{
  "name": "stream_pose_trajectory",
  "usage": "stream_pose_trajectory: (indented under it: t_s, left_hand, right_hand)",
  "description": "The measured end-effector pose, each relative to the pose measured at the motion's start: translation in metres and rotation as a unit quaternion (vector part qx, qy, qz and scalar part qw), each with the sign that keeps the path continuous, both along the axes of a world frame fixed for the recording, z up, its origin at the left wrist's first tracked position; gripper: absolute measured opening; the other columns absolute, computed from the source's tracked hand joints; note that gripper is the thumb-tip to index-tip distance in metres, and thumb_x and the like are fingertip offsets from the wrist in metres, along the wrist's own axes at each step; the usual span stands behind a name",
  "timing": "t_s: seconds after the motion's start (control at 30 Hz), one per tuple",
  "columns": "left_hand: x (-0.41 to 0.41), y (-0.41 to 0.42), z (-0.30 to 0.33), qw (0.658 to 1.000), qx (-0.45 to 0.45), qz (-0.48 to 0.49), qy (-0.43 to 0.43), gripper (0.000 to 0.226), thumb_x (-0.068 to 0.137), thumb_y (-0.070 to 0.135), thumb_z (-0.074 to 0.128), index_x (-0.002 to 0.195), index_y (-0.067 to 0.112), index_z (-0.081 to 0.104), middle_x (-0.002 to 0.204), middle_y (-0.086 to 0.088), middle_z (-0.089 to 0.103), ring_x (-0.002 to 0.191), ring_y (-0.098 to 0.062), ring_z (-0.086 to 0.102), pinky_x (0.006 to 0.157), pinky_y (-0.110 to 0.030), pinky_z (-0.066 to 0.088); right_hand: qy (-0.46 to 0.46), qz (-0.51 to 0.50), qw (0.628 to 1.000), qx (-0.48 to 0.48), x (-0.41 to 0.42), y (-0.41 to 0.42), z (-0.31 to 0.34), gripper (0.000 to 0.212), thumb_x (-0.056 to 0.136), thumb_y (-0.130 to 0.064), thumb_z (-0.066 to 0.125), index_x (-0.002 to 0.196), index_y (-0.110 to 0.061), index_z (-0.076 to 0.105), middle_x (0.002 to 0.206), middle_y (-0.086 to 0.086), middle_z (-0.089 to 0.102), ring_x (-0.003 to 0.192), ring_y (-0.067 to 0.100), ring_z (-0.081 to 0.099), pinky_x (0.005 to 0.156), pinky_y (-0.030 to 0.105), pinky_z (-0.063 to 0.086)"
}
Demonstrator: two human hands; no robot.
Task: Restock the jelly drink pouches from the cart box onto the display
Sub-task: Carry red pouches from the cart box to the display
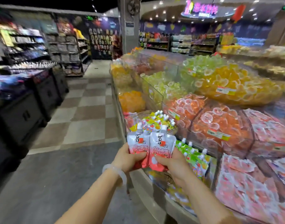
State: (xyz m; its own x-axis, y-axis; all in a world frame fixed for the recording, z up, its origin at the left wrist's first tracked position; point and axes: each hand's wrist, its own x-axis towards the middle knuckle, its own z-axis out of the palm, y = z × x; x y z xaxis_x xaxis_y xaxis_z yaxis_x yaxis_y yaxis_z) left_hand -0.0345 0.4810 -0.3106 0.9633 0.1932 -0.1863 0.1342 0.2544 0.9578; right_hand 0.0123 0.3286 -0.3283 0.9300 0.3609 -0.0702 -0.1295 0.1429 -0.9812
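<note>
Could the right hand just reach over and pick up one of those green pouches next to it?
Probably not yet. The green pouches lie close beside the right hand with nothing between, but its fingers are gripping a red-and-white pouch.

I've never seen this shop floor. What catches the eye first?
Two red-and-white pouches held upright side by side, low in the middle, by the left hand and right hand. To the right, the display has heaps of orange jelly cups and yellow ones behind.
</note>
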Motion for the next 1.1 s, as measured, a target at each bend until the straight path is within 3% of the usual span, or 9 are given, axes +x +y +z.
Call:
stream_pose_trajectory:
  t_s: [0.3,0.43,0.5,0.73,0.8,0.9,0.97,1.03,1.1]
  left_hand:
    - [0.078,0.153,-0.02,0.998,0.002,0.06,0.013,0.032,0.084,-0.008,0.061,0.113,0.008,0.059,0.091,-0.008,0.071,0.07,-0.015,0.069,0.056,-0.025,0.055]
    - [0.121,0.226,-0.027,0.999,0.011,0.025,0.017,0.023,0.086,-0.01,0.055,0.102,0.005,0.06,0.064,-0.001,0.068,0.053,-0.01,0.064,0.051,-0.022,0.053]
    - [0.142,0.261,-0.026,0.999,0.016,0.014,0.028,0.022,0.086,-0.01,0.055,0.099,0.008,0.061,0.066,0.0,0.07,0.054,-0.011,0.066,0.053,-0.024,0.054]
    - [0.237,0.327,-0.039,0.998,0.014,-0.05,0.038,0.029,0.089,-0.011,0.05,0.102,0.012,0.06,0.072,0.001,0.072,0.059,-0.009,0.069,0.051,-0.024,0.055]
    - [0.267,0.335,-0.043,0.997,0.002,-0.062,0.042,0.029,0.09,-0.011,0.05,0.103,0.013,0.06,0.075,0.001,0.073,0.062,-0.011,0.069,0.052,-0.024,0.055]
    - [0.316,0.346,-0.049,0.997,-0.009,-0.063,0.05,0.032,0.09,-0.01,0.049,0.114,0.009,0.058,0.095,-0.009,0.07,0.079,-0.021,0.067,0.066,-0.032,0.056]
    - [0.351,0.352,-0.05,0.996,-0.012,-0.079,0.043,0.035,0.089,-0.011,0.048,0.117,0.009,0.056,0.101,-0.012,0.068,0.082,-0.023,0.066,0.069,-0.033,0.056]
    - [0.391,0.359,-0.051,0.993,-0.007,-0.11,0.033,0.033,0.089,-0.012,0.047,0.11,0.01,0.059,0.092,-0.009,0.071,0.072,-0.018,0.069,0.06,-0.028,0.057]
    - [0.431,0.363,-0.049,0.989,0.012,-0.14,0.038,0.029,0.088,-0.014,0.047,0.097,0.01,0.061,0.075,-0.004,0.073,0.059,-0.014,0.068,0.054,-0.026,0.055]
  right_hand:
    - [0.003,0.067,0.998,0.001,0.102,0.158,-0.023,0.039,0.078,0.021,0.056,0.098,-0.012,0.063,0.077,-0.003,0.071,0.063,0.005,0.068,0.055,0.02,0.053]
    - [0.007,0.052,0.999,0.004,0.137,0.237,-0.035,0.037,0.078,0.004,0.063,0.114,-0.005,0.061,0.102,0.016,0.071,0.087,0.026,0.066,0.079,0.04,0.054]
    - [0.025,0.033,0.999,0.016,0.155,0.27,-0.041,0.035,0.081,0.005,0.061,0.113,-0.011,0.063,0.105,0.014,0.071,0.093,0.027,0.065,0.087,0.046,0.051]
    - [0.042,-0.041,0.998,-0.034,0.228,0.326,-0.046,0.026,0.084,0.001,0.065,0.099,-0.019,0.059,0.097,0.003,0.065,0.08,0.014,0.062,0.072,0.027,0.053]
    - [0.02,-0.033,0.998,-0.044,0.253,0.332,-0.045,0.027,0.075,-0.009,0.069,0.099,-0.018,0.061,0.09,0.004,0.067,0.079,0.017,0.063,0.068,0.03,0.055]
    - [0.009,-0.052,0.998,-0.042,0.295,0.343,-0.052,0.041,0.069,-0.001,0.062,0.11,-0.002,0.061,0.094,0.027,0.067,0.083,0.029,0.064,0.073,0.044,0.054]
    - [0.033,-0.092,0.994,-0.041,0.329,0.347,-0.058,0.036,0.076,0.008,0.064,0.112,0.001,0.06,0.093,0.018,0.071,0.083,0.028,0.066,0.069,0.035,0.056]
    - [0.032,-0.118,0.992,-0.031,0.363,0.35,-0.06,0.026,0.082,0.012,0.059,0.103,-0.003,0.061,0.079,0.004,0.073,0.071,0.019,0.067,0.059,0.024,0.054]
    - [0.041,-0.144,0.988,-0.036,0.397,0.353,-0.062,0.028,0.084,0.011,0.059,0.106,-0.005,0.061,0.079,0.002,0.073,0.072,0.015,0.067,0.064,0.027,0.055]
